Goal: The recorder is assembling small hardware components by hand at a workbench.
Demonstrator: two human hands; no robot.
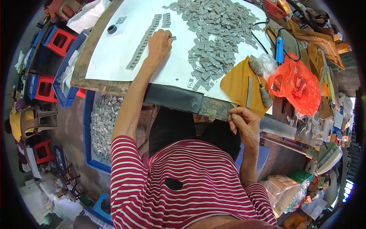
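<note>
My left hand (159,44) reaches over the white sheet on the table, its fingers bent and closed. At its right side a small grey flat piece (174,38) pokes out, seemingly in the fingers' grip. Just left of that hand, similar pieces form a long slanting row (139,51), and a shorter row (166,20) stands beyond the fingertips. My right hand (245,124) is at the table's front edge by a brown paper sheet (232,86). Its thumb and fingers are pinched together, and whatever may be between them is too small to make out.
A large heap of grey pieces (213,38) covers the table's middle. To the right lie a wire-like tool with wrapped ends (265,97), a red plastic bag (297,86) and a blue-handled corded tool (279,50). A blue bin (88,129) of pieces stands left of my legs.
</note>
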